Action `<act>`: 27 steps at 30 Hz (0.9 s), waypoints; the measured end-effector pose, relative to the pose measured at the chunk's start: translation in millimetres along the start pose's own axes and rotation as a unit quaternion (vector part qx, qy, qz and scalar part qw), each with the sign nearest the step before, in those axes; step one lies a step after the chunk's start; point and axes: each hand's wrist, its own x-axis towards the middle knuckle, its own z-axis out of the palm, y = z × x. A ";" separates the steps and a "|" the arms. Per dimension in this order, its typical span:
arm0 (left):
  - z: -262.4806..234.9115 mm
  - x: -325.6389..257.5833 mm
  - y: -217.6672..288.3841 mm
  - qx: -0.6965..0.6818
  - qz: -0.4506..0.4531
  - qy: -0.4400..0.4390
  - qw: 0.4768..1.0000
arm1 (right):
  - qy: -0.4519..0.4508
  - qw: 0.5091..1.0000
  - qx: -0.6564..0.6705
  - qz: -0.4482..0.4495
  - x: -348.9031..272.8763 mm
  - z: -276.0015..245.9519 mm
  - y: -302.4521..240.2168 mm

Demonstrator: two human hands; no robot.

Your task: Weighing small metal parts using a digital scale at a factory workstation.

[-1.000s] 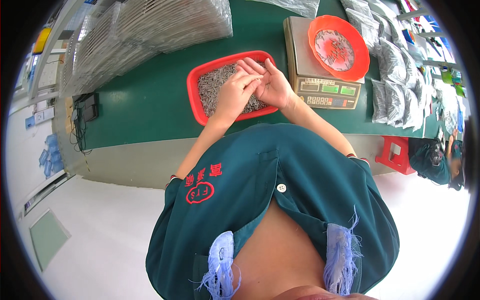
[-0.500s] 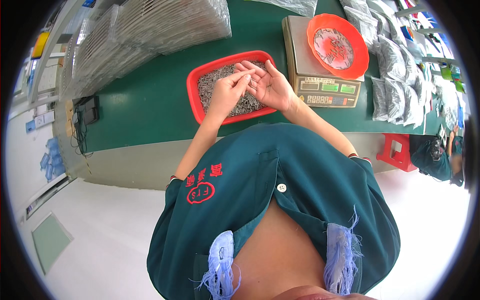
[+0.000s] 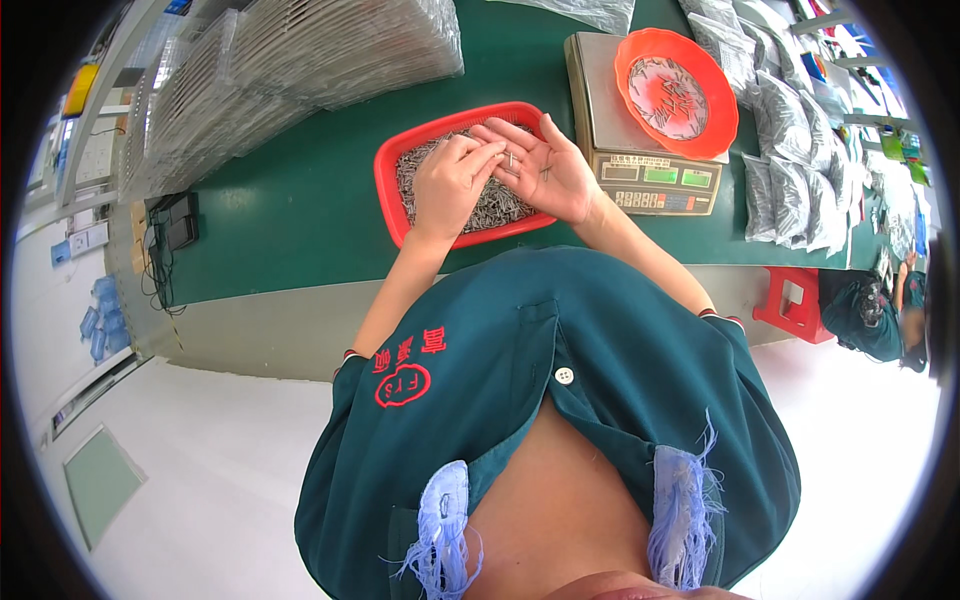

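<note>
Palm up, fingers loosely spread, my right hand (image 3: pixel 556 184) is held over the tray's right end, with a few slim metal pieces (image 3: pixel 512 162) lying loose on it. My left hand (image 3: pixel 446 192) has thumb and fingertips drawn together close to the right fingers; whether anything is pinched there I can't tell. A second ago those fingertips lay across the right palm; now they have drawn off to the left, so the few pieces lie uncovered where I can see them singly.

Beneath both hands, the red plastic tray (image 3: pixel 388 200) holds a thick bed of similar metal pieces (image 3: pixel 490 212), its middle hidden by my hands. They're too small for me to tell pins from screws. To the right, the scalloped orange-red bowl (image 3: pixel 720 105) sits on the digital scale (image 3: pixel 596 100) with a scattering of pieces inside, unchanged. Beyond lie filled clear bags (image 3: pixel 775 205), their contents blurred by the plastic. At the far right, a co-worker (image 3: pixel 862 318) beside the red stool (image 3: pixel 783 306) is partly cut off by the dark rim.
</note>
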 end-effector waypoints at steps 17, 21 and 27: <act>2.8 -2.2 -39.0 -0.086 -0.140 -0.009 0.986 | -0.015 0.998 0.063 -0.009 -10.1 -5.2 -8.9; 18.9 -34.3 -76.5 0.038 -0.222 -0.198 0.954 | -0.073 0.990 0.093 -0.071 -20.8 -7.2 -35.2; 50.3 -87.5 -60.7 0.043 -0.178 -0.285 0.941 | -0.158 0.962 0.012 -0.224 -48.1 -15.5 -116.9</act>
